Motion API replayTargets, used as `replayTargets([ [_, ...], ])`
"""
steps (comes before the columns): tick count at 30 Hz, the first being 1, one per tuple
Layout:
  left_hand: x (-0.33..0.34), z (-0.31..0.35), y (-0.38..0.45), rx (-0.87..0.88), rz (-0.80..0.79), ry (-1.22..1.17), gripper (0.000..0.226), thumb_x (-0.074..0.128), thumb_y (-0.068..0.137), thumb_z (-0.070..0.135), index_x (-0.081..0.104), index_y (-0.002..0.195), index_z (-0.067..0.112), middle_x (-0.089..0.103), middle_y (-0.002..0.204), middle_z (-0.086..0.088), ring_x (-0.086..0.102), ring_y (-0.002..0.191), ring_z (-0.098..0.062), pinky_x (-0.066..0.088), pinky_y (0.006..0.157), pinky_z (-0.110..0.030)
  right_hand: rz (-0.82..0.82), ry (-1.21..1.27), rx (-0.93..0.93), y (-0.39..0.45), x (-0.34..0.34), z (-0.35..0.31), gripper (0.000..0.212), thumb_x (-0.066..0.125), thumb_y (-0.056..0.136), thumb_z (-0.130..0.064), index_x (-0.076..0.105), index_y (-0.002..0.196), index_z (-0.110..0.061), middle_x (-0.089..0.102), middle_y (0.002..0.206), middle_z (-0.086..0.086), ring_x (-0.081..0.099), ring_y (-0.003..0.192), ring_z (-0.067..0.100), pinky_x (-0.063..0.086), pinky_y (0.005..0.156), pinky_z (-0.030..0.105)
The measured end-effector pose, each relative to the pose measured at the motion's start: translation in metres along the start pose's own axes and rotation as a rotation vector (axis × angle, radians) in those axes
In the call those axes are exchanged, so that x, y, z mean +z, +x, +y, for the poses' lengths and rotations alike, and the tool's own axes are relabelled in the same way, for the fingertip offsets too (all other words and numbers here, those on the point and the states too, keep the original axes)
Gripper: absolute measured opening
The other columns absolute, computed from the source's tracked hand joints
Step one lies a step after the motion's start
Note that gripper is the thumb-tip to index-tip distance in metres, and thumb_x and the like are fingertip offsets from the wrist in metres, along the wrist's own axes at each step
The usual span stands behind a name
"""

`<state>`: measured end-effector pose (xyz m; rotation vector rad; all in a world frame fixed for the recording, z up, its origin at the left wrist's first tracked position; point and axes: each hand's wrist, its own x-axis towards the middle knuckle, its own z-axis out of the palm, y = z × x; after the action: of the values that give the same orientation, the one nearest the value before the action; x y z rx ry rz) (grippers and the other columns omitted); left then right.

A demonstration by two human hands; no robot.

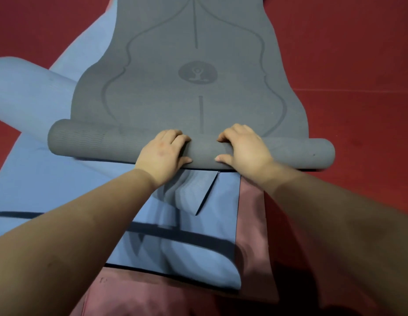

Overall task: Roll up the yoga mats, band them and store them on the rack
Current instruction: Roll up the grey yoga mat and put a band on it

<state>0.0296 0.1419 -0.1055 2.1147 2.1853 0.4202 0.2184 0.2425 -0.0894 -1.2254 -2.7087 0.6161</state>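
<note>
A grey yoga mat (193, 87) with printed lines and a seated-figure emblem lies stretched away from me. Its near end is wound into a roll (84, 140) running left to right. My left hand (163, 153) grips the roll just left of its middle, fingers curled over the top and thumb on the near side. My right hand (241, 149) grips it just right of the middle in the same way. A loose grey flap (198, 190) shows below the roll.
A blue mat (50, 183) lies flat under the grey one, with a rolled blue mat (23, 92) at the left. A pink mat (250, 224) lies underneath near me. Red floor (357, 76) surrounds everything. The rack is out of view.
</note>
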Motion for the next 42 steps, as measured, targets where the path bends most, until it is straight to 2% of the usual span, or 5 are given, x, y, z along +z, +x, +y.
replayTargets([
  [6, -0.015, -0.012, 0.035, 0.0, -0.128, -0.019, 0.051, 0.072, 0.08, 0.033, 0.06, 0.121, 0.006, 0.056, 0.12, -0.019, 0.051, 0.111, -0.037, 0.033, 0.1, -0.036, -0.026, 0.105, 0.062, 0.021, 0.002, 0.006, 0.059, 0.083, 0.066, -0.035, 0.059, 0.116, -0.018, 0.056, 0.119, 0.001, 0.047, 0.114, 0.02, 0.033, 0.094, 0.026],
  [10, -0.018, -0.012, 0.032, 0.091, -0.023, 0.087, 0.056, 0.079, 0.071, 0.036, 0.062, 0.111, 0.002, 0.059, 0.107, -0.02, 0.058, 0.094, -0.038, 0.049, 0.082, -0.044, -0.14, 0.213, 0.134, 0.052, -0.02, 0.017, 0.055, 0.083, 0.069, -0.032, 0.061, 0.118, -0.02, 0.06, 0.122, -0.003, 0.053, 0.113, 0.015, 0.034, 0.088, 0.019],
  [17, -0.014, -0.016, 0.041, -0.033, -0.088, 0.003, 0.058, 0.078, 0.073, 0.031, 0.059, 0.122, 0.006, 0.056, 0.123, -0.014, 0.052, 0.113, -0.033, 0.04, 0.096, -0.04, 0.094, 0.14, 0.073, 0.04, -0.006, 0.009, 0.051, 0.079, 0.072, -0.033, 0.062, 0.116, -0.014, 0.057, 0.117, 0.003, 0.047, 0.114, 0.021, 0.031, 0.093, 0.023],
  [24, -0.024, -0.02, 0.06, -0.041, -0.302, 0.023, 0.076, 0.075, 0.072, 0.047, 0.046, 0.134, 0.014, 0.045, 0.133, -0.006, 0.041, 0.122, -0.025, 0.033, 0.104, -0.034, -0.057, -0.144, -0.013, 0.049, -0.007, 0.003, 0.077, 0.086, 0.06, -0.039, 0.047, 0.121, -0.016, 0.05, 0.121, 0.002, 0.043, 0.112, 0.023, 0.033, 0.091, 0.031],
  [42, -0.108, 0.023, 0.032, -0.024, -0.333, 0.269, 0.064, 0.074, 0.072, 0.047, 0.05, 0.126, 0.023, 0.049, 0.127, 0.002, 0.053, 0.113, -0.02, 0.039, 0.081, -0.029, -0.13, -0.064, -0.044, 0.009, -0.065, -0.036, 0.06, 0.085, 0.059, -0.043, 0.053, 0.105, -0.019, 0.058, 0.108, -0.003, 0.053, 0.099, 0.02, 0.04, 0.077, 0.03],
])
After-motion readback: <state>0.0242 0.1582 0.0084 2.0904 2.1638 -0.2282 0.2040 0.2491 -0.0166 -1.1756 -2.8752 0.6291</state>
